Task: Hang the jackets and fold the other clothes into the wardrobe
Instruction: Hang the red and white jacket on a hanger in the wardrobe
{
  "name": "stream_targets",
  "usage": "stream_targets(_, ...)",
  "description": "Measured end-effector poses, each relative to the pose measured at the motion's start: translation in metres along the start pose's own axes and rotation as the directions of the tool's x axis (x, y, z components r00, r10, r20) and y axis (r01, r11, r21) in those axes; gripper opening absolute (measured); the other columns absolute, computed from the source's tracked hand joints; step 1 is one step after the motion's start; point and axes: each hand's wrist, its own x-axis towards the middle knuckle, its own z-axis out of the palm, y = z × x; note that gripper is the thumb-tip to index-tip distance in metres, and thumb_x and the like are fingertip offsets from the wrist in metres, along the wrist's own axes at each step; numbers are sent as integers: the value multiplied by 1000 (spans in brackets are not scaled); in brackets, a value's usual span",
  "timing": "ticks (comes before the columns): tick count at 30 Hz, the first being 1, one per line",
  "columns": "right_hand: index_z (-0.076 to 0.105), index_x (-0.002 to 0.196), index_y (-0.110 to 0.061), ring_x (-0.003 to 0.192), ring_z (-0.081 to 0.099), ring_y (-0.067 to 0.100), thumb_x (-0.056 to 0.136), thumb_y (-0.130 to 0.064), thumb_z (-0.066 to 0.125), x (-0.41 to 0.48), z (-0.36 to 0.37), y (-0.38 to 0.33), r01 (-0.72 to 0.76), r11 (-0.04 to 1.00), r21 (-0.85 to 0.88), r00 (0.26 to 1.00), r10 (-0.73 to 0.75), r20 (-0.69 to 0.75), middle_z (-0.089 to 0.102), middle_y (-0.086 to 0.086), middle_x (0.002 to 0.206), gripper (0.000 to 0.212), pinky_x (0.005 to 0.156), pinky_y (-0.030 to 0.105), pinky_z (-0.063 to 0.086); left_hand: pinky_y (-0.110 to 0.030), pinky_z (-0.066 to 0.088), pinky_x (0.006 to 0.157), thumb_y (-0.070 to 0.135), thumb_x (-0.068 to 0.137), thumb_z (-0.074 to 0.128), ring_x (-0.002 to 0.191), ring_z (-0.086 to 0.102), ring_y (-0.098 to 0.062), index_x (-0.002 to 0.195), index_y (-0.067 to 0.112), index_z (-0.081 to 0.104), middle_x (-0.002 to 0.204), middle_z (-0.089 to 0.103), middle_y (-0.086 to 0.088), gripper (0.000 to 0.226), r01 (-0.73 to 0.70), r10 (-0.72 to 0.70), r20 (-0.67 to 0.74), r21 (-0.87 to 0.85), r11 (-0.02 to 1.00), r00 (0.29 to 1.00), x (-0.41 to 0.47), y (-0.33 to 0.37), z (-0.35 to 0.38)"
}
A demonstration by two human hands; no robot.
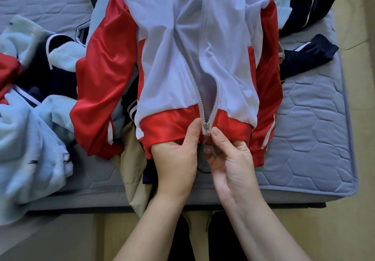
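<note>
Red-and-white jacket (172, 62) front-up on the mattress (308, 135), on top of a pile of other clothes, collar end away, hem toward the near edge. Red sleeves down both sides. Zipper (202, 43) running down the middle; slider (206, 129) right at the red hem band, teeth split apart just above it, edges meeting again higher up, can't tell if meshed there. Left hand (175, 159) grasping the hem left of the slider: thumb on top of the red band, fingers tucked under the cloth, out of sight. Right hand (231, 163) pinching the hem right of the slider: thumb tip on the band, fingers curled below at the zipper's bottom end. Thumbs either side of the slider, close, not touching each other. Beige garment (132, 171) under the jacket, hanging over the mattress edge. Light-blue fleece (30, 139) bunched at left; navy clothes (310, 58) at right, more navy among the fleece. Scrap of another red garment (8, 70) at far left. Pale floor (361, 159) beyond the mattress on the right.
</note>
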Motion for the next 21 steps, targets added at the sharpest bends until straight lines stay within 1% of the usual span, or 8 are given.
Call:
stream_targets(2, 65, 88, -6, 64, 66, 10, 76, -3, 64, 1, -1, -1, 3, 1000, -12, 1000, -3, -24, 72, 5, 76, 12, 53, 18, 49, -54, 51, 90, 8, 85, 70, 96, 68, -33, 92, 23, 71, 98, 72, -11, 16, 51, -52, 80, 17, 999, 995, 1, -3, -7)
stream_targets(4, 63, 81, -8, 61, 66, 10, 79, 2, 63, 2, -2, -2, 5, 1000, -16, 999, -6, -53, 71, 4, 71, 10, 53, 17, 49, -51, 53, 88, 5, 87, 68, 96, 69, -32, 93, 13, 71, 98, 73, -13, 10, 98, -102, 164, 32, 995, 981, 3, -2, -12)
stream_targets(8, 61, 74, -12, 59, 65, 10, 80, 2, 64, 6, -6, 0, -7, 999, -50, 993, 1, -116, 70, 3, 68, 15, 53, 17, 49, -17, 54, 71, -9, 88, 56, 81, 72, -11, 101, -7, 63, 85, 75, -1, 15, 124, -135, 297, 57, 991, 945, 7, 8, -13)
stream_targets(12, 52, 70, -14, 61, 65, 12, 87, -10, 64, 7, -10, 0, -145, 979, -146, 984, 128, -120, 69, 3, 68, 21, 51, 20, 49, -10, 49, 65, -7, 87, 59, 71, 69, -1, 96, -3, 64, 75, 73, 9, 11, 95, -138, 309, 150, 984, 941, 10, 15, -15)
stream_targets(14, 59, 80, -10, 59, 63, 11, 89, -21, 62, 4, -11, -5, -242, 933, -265, 970, 228, -83, 70, 3, 70, 14, 47, 18, 47, -7, 45, 60, -7, 87, 59, 61, 64, 4, 88, -2, 63, 63, 69, 14, 6, 116, -167, 287, 184, 976, 943, 8, 18, -18)
stream_targets(16, 63, 91, -6, 55, 59, 7, 91, -27, 60, -2, -11, -11, -304, 861, -408, 950, 304, -68, 68, 1, 67, 22, 45, 15, 44, -6, 41, 55, -2, 88, 61, 51, 57, 5, 74, 7, 59, 52, 62, 17, 17, 106, -175, 275, 247, 963, 945, 5, 22, -20)
stream_targets(18, 64, 89, -4, 49, 52, 4, 93, -25, 59, -8, -9, -18, -320, 793, -518, 940, 335, -67, 61, -2, 60, 22, 42, 14, 40, -7, 40, 53, 1, 88, 63, 47, 53, 5, 66, 12, 56, 48, 58, 17, 25, 107, -191, 265, 300, 948, 945, 4, 25, -24)
stream_targets(21, 62, 79, -5, 41, 44, 2, 95, -19, 56, -16, 0, -31, -328, 723, -608, 931, 358, -77, 53, -5, 51, 22, 36, 13, 32, -9, 42, 57, 4, 87, 66, 52, 55, 5, 67, 14, 59, 52, 60, 16, 23, 87, -183, 254, 349, 933, 950, 5, 28, -27)
